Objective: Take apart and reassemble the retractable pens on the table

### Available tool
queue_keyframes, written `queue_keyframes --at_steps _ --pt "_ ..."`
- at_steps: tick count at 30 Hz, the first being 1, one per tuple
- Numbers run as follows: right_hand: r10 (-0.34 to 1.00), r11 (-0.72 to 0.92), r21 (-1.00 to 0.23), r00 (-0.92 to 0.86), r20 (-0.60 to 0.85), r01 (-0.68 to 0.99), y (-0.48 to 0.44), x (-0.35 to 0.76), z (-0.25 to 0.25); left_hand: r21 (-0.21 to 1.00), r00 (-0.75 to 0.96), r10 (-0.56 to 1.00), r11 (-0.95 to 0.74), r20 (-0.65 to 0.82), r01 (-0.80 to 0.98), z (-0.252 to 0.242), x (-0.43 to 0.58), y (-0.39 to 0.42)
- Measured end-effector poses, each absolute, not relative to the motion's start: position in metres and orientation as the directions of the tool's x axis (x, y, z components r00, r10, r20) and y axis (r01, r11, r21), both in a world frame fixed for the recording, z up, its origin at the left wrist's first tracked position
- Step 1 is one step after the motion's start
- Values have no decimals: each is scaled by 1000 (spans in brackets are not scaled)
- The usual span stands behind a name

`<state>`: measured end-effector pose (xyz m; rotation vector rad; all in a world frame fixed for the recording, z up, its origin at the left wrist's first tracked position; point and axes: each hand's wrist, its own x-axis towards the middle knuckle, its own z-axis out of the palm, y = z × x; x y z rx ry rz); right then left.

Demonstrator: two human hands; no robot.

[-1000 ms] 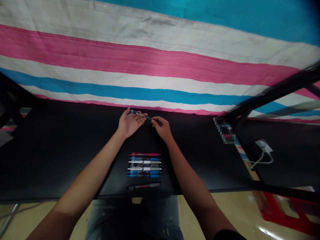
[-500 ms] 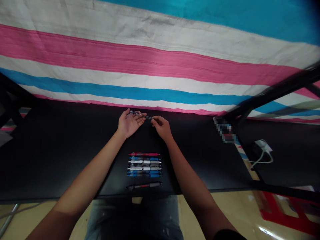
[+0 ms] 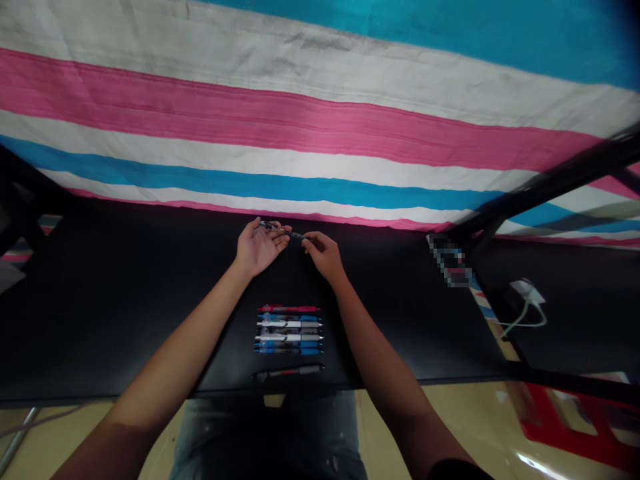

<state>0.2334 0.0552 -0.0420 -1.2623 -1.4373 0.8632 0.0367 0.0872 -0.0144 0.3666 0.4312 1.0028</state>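
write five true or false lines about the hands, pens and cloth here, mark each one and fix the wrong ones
1. The right hand grips one end of the held pen. True.
2. The left hand is turned palm down. False: its palm faces up.
3. Two white pens with grey grips lie in the row. True.
4. The red pen lies nearest the person's body. False: the lone dark pen does.
5. The cloth is plain green. False: it is striped pink, blue and white.

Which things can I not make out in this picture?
In the head view:
Held pen: right end hidden by the right hand.
Lined-up pens: print too small.
Item at the table's right end: covered by pixel blocks.
Red object: cut off by the right edge.
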Motion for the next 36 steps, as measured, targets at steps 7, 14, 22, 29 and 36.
queue_keyframes --at_steps 7,14,22,29,36 --pt "977 193 -943 35 210 270 55 233 -42 487 452 870 486 -196 -726 -11 38 85" --pt "974 201 -945 46 220 258 56 233 -42 496 434 877 476 -205 -726 -9 39 85" --pt "978 186 -945 45 205 270 54 233 -40 486 451 873 480 -185 -731 -13 38 86" --pt "977 192 -945 42 210 265 55 233 -42 492 462 874 471 -151 -732 -12 38 85" --pt "973 212 -946 36 228 245 55 231 -43 528 395 895 441 -205 -726 -10 40 84"
